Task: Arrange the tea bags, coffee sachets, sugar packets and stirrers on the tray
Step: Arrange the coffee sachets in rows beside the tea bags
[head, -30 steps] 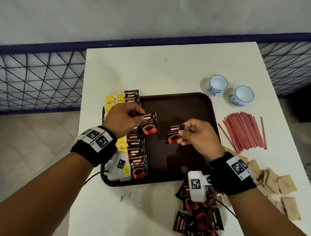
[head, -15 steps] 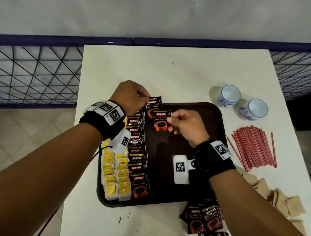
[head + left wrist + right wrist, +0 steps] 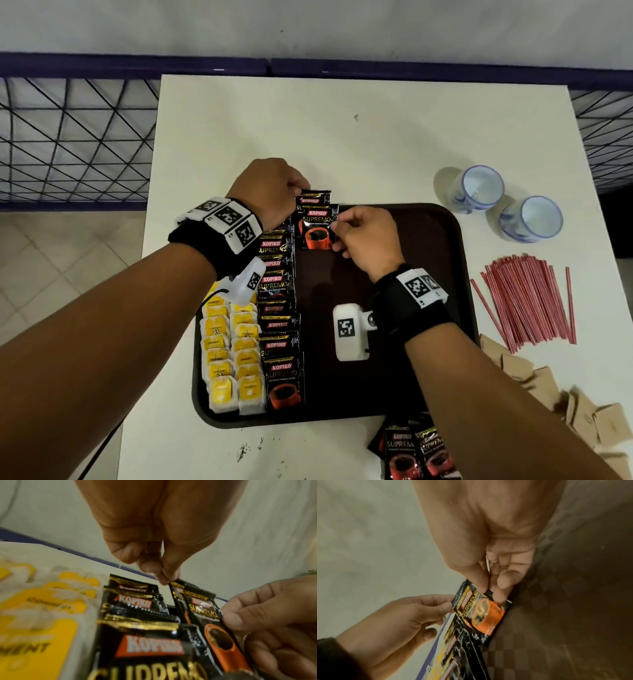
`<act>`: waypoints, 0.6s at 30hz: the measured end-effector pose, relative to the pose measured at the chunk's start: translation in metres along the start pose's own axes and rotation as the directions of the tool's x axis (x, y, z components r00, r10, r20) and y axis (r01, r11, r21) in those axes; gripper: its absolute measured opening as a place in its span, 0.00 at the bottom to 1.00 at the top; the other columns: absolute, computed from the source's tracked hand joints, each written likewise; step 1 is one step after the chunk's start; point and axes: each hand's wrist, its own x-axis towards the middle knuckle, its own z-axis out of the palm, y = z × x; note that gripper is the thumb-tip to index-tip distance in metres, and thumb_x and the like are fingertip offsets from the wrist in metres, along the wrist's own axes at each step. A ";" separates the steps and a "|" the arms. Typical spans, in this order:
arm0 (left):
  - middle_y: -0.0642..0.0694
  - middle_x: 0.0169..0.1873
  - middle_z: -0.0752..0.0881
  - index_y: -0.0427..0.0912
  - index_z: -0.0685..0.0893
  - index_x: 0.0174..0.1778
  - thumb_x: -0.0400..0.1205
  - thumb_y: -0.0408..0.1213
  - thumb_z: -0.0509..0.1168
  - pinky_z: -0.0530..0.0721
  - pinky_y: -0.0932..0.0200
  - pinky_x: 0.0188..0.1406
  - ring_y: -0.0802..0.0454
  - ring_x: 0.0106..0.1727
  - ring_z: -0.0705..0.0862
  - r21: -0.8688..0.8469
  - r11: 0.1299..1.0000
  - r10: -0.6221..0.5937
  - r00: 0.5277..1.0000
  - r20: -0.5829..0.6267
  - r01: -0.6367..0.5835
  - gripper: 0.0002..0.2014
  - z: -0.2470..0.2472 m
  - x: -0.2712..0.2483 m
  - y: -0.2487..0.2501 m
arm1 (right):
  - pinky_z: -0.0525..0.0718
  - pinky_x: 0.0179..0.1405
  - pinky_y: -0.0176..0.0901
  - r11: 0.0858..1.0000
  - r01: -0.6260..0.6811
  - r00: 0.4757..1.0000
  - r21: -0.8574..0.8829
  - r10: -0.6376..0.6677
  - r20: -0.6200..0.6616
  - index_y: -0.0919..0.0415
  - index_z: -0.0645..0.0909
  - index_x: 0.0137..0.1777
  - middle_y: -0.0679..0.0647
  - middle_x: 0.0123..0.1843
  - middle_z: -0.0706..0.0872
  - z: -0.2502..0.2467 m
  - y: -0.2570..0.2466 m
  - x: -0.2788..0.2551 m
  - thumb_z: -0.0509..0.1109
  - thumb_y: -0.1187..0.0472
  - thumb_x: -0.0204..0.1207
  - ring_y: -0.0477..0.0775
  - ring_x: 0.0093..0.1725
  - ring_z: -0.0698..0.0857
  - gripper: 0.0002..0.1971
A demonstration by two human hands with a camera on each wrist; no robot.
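Your left hand (image 3: 270, 192) pinches the top corner of a coffee sachet (image 3: 312, 198) between thumb and fingertip at the far end of the tray (image 3: 455, 260). Your right hand (image 3: 368, 238) pinches the right edge of a second sachet (image 3: 318, 228), thumb on top and fingers curled beneath, and this one overlaps the lower part of the sachet your left hand holds. Both sachets start a new column just to the right of your left wrist.

Beneath your left forearm a row of coffee sachets (image 3: 277, 308) runs toward you in overlapping steps, and two rows of yellow tea bags (image 3: 233, 359) lie beside it on the outer side. To the right of your right arm, on the white surface (image 3: 342, 137), lie the red stirrers (image 3: 527, 301), fanned out, with brown sugar packets (image 3: 548, 387) scattered nearer you. More loose sachets (image 3: 414, 452) sit under your right forearm, off the tray. Two cups (image 3: 476, 188) stand beyond your right hand.
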 end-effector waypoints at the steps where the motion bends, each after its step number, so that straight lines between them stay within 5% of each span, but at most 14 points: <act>1: 0.50 0.55 0.88 0.51 0.90 0.57 0.84 0.33 0.62 0.71 0.65 0.51 0.52 0.60 0.83 -0.004 1.000 -0.002 1.000 -0.010 0.002 0.14 0.001 0.000 -0.001 | 0.84 0.26 0.41 1.000 0.009 1.000 -0.017 -0.009 -0.009 0.50 0.82 0.36 0.54 0.34 0.90 0.002 0.000 0.000 0.73 0.65 0.79 0.50 0.28 0.90 0.12; 6: 0.54 0.50 0.87 0.53 0.89 0.53 0.83 0.33 0.63 0.73 0.64 0.49 0.57 0.45 0.79 -0.046 0.999 -0.005 0.999 -0.049 0.003 0.13 0.007 0.000 -0.010 | 0.85 0.29 0.40 0.998 0.023 0.999 -0.066 -0.025 -0.024 0.47 0.82 0.35 0.51 0.33 0.90 0.011 0.001 0.001 0.73 0.64 0.79 0.48 0.27 0.90 0.13; 18: 0.57 0.46 0.84 0.53 0.90 0.52 0.82 0.37 0.65 0.70 0.63 0.48 0.56 0.48 0.78 -0.031 0.999 0.020 0.994 -0.103 -0.023 0.10 0.011 0.004 -0.021 | 0.91 0.38 0.48 0.993 0.055 0.998 -0.105 -0.059 -0.035 0.47 0.82 0.32 0.51 0.31 0.90 0.018 -0.001 0.003 0.73 0.62 0.79 0.48 0.28 0.90 0.14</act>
